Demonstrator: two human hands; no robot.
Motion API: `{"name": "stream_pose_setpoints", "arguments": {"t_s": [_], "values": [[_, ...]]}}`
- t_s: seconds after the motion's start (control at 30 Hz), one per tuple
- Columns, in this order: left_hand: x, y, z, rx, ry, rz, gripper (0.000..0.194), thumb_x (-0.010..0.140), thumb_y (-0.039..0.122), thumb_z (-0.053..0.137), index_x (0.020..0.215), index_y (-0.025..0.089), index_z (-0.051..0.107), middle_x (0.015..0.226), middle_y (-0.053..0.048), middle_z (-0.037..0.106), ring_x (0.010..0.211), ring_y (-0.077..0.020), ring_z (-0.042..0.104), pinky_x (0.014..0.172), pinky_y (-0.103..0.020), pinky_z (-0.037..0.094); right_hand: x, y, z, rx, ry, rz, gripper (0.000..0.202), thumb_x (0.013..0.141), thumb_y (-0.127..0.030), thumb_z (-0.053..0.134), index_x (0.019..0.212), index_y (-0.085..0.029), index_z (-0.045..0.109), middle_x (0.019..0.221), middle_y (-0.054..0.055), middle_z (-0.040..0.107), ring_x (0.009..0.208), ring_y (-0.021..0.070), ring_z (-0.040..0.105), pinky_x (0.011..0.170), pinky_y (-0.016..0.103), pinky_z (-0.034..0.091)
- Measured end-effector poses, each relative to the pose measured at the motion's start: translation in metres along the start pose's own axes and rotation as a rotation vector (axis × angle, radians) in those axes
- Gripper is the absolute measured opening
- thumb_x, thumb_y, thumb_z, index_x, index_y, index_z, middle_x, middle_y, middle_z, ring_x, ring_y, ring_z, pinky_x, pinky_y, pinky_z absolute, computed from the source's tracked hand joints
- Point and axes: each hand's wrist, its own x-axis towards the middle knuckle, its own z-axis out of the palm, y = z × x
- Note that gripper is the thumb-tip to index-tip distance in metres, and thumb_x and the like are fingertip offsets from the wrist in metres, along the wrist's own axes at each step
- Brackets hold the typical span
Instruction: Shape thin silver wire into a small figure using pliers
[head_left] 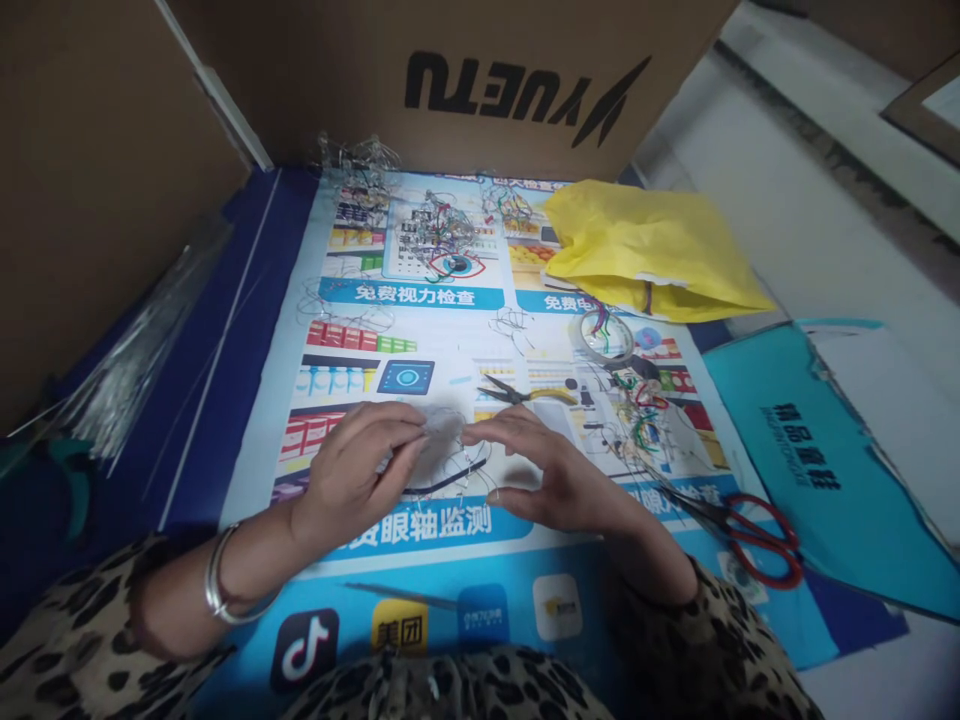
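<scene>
My left hand [366,460] is closed in a pinch, thumb against forefinger, on a thin wire. From it a loose tangle of fine wire [469,462] with tiny beads extends toward my right hand [536,465]. That hand is curved, with a gap between its thumb and fingers, beside the loops. The wire is too fine to tell whether it touches the right fingertips. A dark narrow strip [450,478] lies just below the tangle. Pliers with yellow handles [529,392] rest on the printed sheet beyond my hands.
Red-handled scissors [765,540] lie at right, near a turquoise sheet [832,460]. A yellow bag [652,245] and a clear ring [606,335] are at far right. Wire bundles [442,225] lie farther back. Cardboard [480,100] walls the back; straight wires [135,370] sit left.
</scene>
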Motion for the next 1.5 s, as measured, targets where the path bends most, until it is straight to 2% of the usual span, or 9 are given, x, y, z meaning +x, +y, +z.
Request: {"name": "stream_pose_setpoints", "arguments": {"t_s": [0.17, 0.4, 0.6, 0.9, 1.07, 1.27, 1.5], "values": [[-0.001, -0.001, -0.001, 0.006, -0.014, 0.005, 0.008, 0.080, 0.009, 0.059, 0.087, 0.013, 0.058, 0.088, -0.007, 0.064, 0.083, -0.0158, 0.062, 0.074, -0.028, 0.050, 0.000, -0.002, 0.000, 0.024, -0.002, 0.001, 0.063, 0.078, -0.032, 0.065, 0.134, -0.024, 0.038, 0.118, 0.007, 0.056, 0.109, 0.0204, 0.046, 0.091, 0.036, 0.041], [-0.001, -0.001, -0.001, 0.011, -0.020, 0.029, 0.009, 0.080, 0.008, 0.058, 0.088, 0.013, 0.057, 0.089, -0.006, 0.064, 0.083, -0.0156, 0.062, 0.072, -0.028, 0.050, 0.001, -0.002, 0.005, 0.003, 0.060, -0.004, 0.059, 0.077, -0.041, 0.065, 0.129, -0.024, 0.043, 0.111, 0.006, 0.060, 0.105, 0.0199, 0.049, 0.087, 0.035, 0.043], [-0.002, 0.000, 0.000, 0.017, -0.029, 0.035, 0.010, 0.080, 0.009, 0.058, 0.089, 0.015, 0.058, 0.088, -0.005, 0.065, 0.082, -0.0156, 0.062, 0.070, -0.029, 0.050, 0.004, -0.002, 0.007, -0.025, 0.102, -0.013, 0.045, 0.079, -0.035, 0.064, 0.120, -0.024, 0.049, 0.103, 0.005, 0.064, 0.097, 0.0189, 0.053, 0.087, 0.037, 0.042], [-0.001, 0.001, 0.001, -0.006, -0.069, 0.042, 0.011, 0.081, 0.010, 0.057, 0.090, 0.016, 0.059, 0.088, -0.007, 0.066, 0.085, -0.0178, 0.063, 0.071, -0.031, 0.052, 0.006, 0.001, 0.020, -0.114, 0.170, -0.011, 0.033, 0.077, -0.018, 0.061, 0.108, -0.023, 0.053, 0.095, 0.003, 0.065, 0.090, 0.0182, 0.055, 0.083, 0.034, 0.042], [0.000, 0.000, 0.002, -0.011, -0.080, 0.039, 0.013, 0.079, 0.008, 0.058, 0.089, 0.015, 0.059, 0.088, -0.007, 0.066, 0.085, -0.0176, 0.063, 0.072, -0.031, 0.051, 0.005, 0.001, 0.016, -0.103, 0.112, -0.023, 0.043, 0.076, -0.017, 0.063, 0.116, -0.021, 0.049, 0.097, 0.003, 0.064, 0.093, 0.0186, 0.054, 0.086, 0.035, 0.041], [0.000, -0.003, 0.001, 0.019, -0.057, 0.035, 0.010, 0.079, 0.010, 0.059, 0.087, 0.015, 0.058, 0.087, -0.006, 0.066, 0.083, -0.0163, 0.063, 0.073, -0.029, 0.052, 0.003, 0.000, 0.003, -0.078, -0.027, -0.077, 0.057, 0.072, -0.039, 0.071, 0.120, -0.019, 0.049, 0.113, 0.008, 0.059, 0.107, 0.0206, 0.049, 0.094, 0.037, 0.037], [0.003, -0.002, 0.000, 0.016, -0.052, 0.032, 0.008, 0.081, 0.012, 0.057, 0.086, 0.017, 0.058, 0.086, -0.006, 0.066, 0.083, -0.0163, 0.063, 0.072, -0.030, 0.053, 0.003, 0.002, 0.002, -0.070, -0.023, -0.118, 0.050, 0.071, -0.041, 0.071, 0.113, -0.021, 0.054, 0.111, 0.008, 0.062, 0.108, 0.0193, 0.052, 0.096, 0.038, 0.036]]}}
